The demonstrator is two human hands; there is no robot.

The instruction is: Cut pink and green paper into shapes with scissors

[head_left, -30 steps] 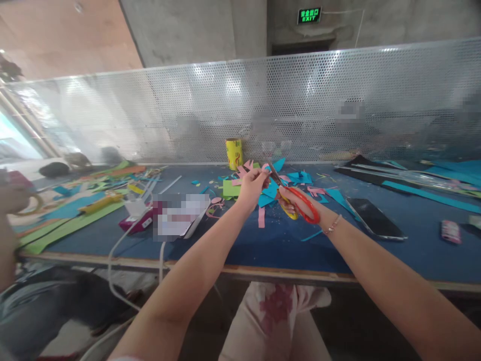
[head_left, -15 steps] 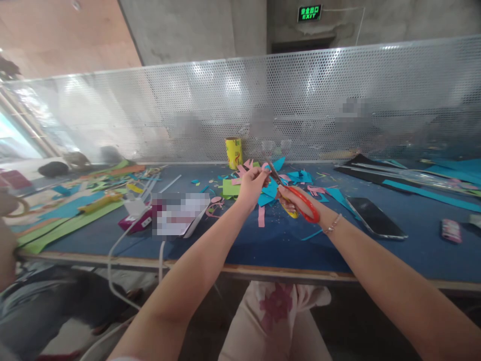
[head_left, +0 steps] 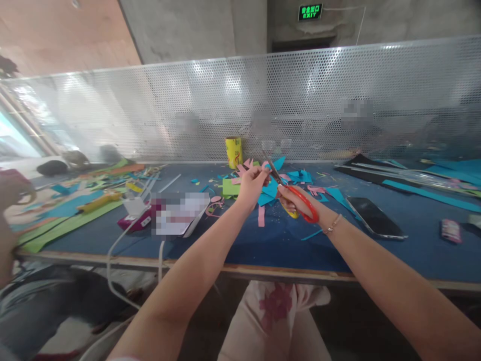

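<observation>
My left hand (head_left: 252, 186) is closed in a pinch above a heap of cut paper. A small pink piece of paper (head_left: 265, 165) shows at its fingertips, partly hidden by the thumb. My right hand (head_left: 293, 199) grips red-handled scissors (head_left: 308, 206), their metal blades pointing up and left past the left fingertips. Under the right hand is a yellow curved thing (head_left: 292, 213), mostly covered. Around both hands lie blue paper scraps (head_left: 301, 176), a green paper piece (head_left: 230, 187) and a pink paper strip (head_left: 261, 216).
A yellow can (head_left: 234, 152) stands by the perforated metal screen (head_left: 210, 100). To the right lie a phone (head_left: 374, 216) and a small pink object (head_left: 451, 231). At left are a purple power strip (head_left: 136, 219), white cables and a yellow glue gun (head_left: 99, 201). Another person's arm (head_left: 7, 240) is at the left edge.
The scissors have shifted slightly, their blade tips now a little higher and further left. My left hand has barely moved. The other person's arm at far left has moved.
</observation>
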